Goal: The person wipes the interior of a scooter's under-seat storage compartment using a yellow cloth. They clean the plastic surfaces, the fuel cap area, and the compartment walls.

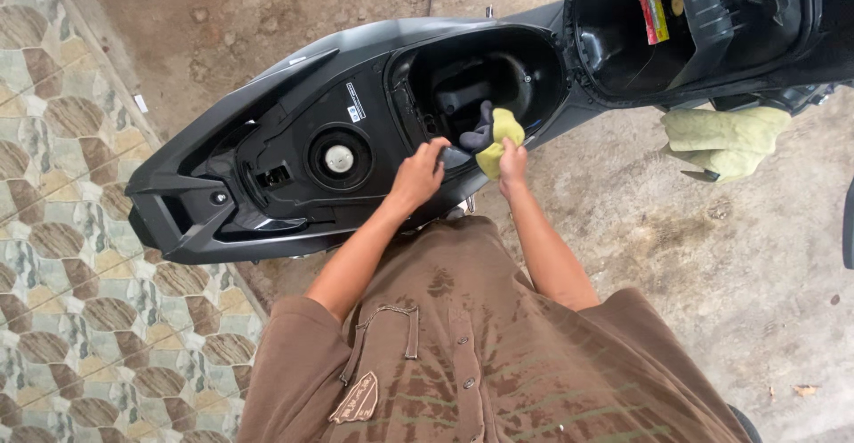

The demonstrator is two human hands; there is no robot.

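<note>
L hand [416,176] grip on compartment rim [454,157], R hand [511,160] clenched round upright yellow cloth [503,136].

The right hand [512,160] hides the lower part of the yellow cloth [503,137] it grips, and the left hand's [416,176] fingertips cover the storage-bay rim [398,105]. The bay's depths sink into shadow. The raised seat [703,25] is cut by the top and right edges. The labels are too small to tell.
</note>
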